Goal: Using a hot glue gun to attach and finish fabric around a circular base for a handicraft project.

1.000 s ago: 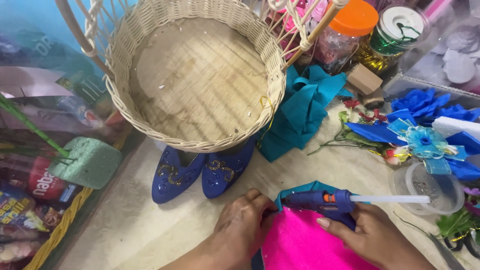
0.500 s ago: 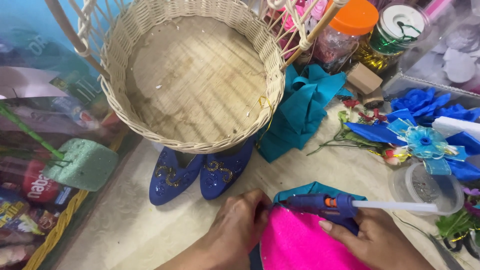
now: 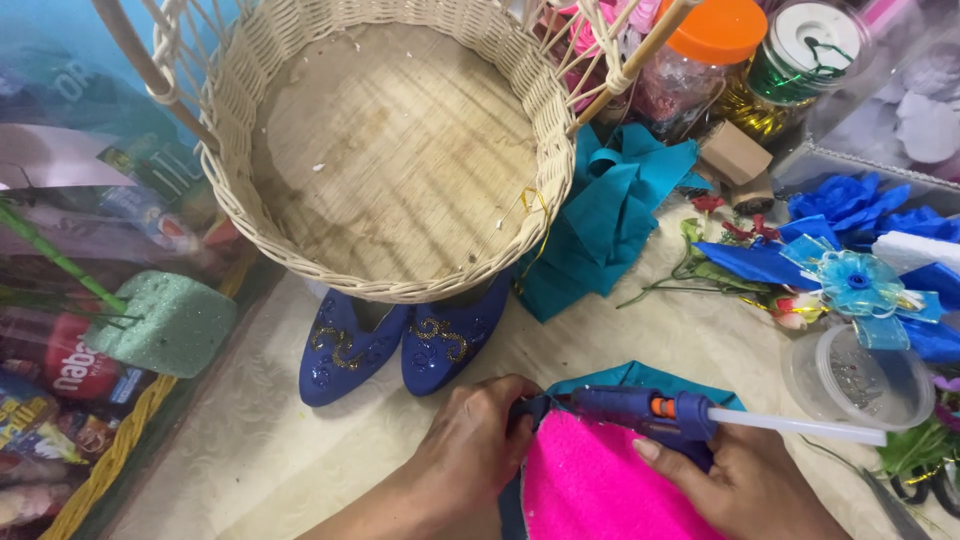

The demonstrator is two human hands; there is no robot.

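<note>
My right hand (image 3: pixel 745 480) grips a blue glue gun (image 3: pixel 645 412) with a white glue stick (image 3: pixel 800 427) poking out to the right; its nozzle points left at the edge of a teal cloth (image 3: pixel 640 377). My left hand (image 3: pixel 470 455) presses that teal edge down beside a bright pink felt piece (image 3: pixel 590 485) lying on the teal cloth. Just beyond my hands, a pair of small blue embroidered shoes (image 3: pixel 395 345) lies partly under a large wicker basket (image 3: pixel 250 215).
A crumpled teal fabric (image 3: pixel 610 220) lies right of the basket. Blue ribbon flowers (image 3: pixel 860 275), a clear plastic cup (image 3: pixel 860 378), jars (image 3: pixel 700 60) and a green foam block (image 3: pixel 160 322) on a stick surround the cream table (image 3: pixel 250 460). Snack packets sit at left.
The view has drifted slightly; both hands and the glue gun have shifted a little lower and rightward in the frame, still at the teal edge.
</note>
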